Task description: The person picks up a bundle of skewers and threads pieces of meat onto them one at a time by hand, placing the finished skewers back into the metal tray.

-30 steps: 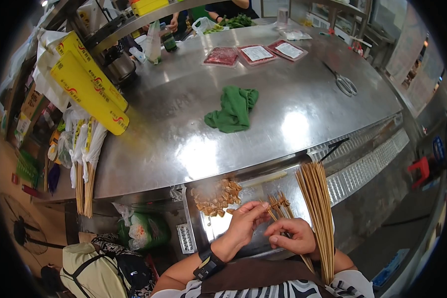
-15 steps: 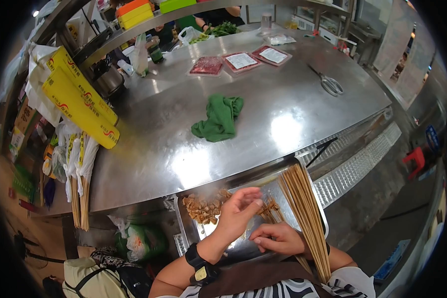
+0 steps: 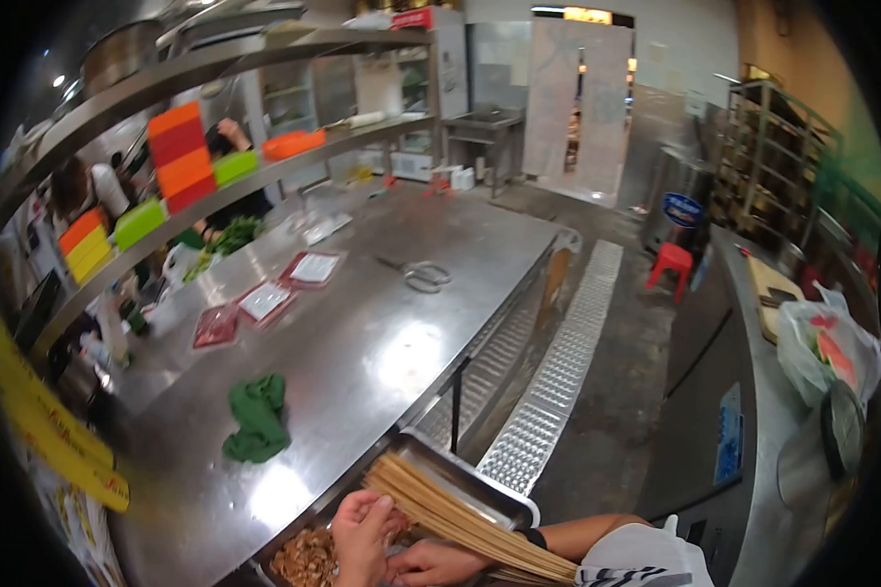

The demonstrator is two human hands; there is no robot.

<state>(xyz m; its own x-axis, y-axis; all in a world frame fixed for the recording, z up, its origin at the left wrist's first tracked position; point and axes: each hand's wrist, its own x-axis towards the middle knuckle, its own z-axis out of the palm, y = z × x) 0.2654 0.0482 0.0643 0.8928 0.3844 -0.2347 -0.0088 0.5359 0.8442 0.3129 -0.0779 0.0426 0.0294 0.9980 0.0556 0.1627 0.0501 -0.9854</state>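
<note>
My left hand is raised over the metal tray, its fingers curled and the thumb against the fingertips. Whatever may be in that pinch is too small to make out. Just right of it and lower, my right hand is closed with the knuckles up; its fingertips are partly hidden. A bundle of thin wooden skewers lies slanted across the tray and over my right wrist. Brown sliced food pieces are heaped in the tray's left part, beside my left hand.
On the steel table lie a green cloth, scissors and several packs of red meat. A shelf with coloured boxes runs along the far side. A plastic bag stands on the right counter. People are behind the shelf.
The view has swung to the right, so the aisle and right counter show. My left hand's fingers have drawn closer together. The skewers lie flatter across my right wrist in the view.
</note>
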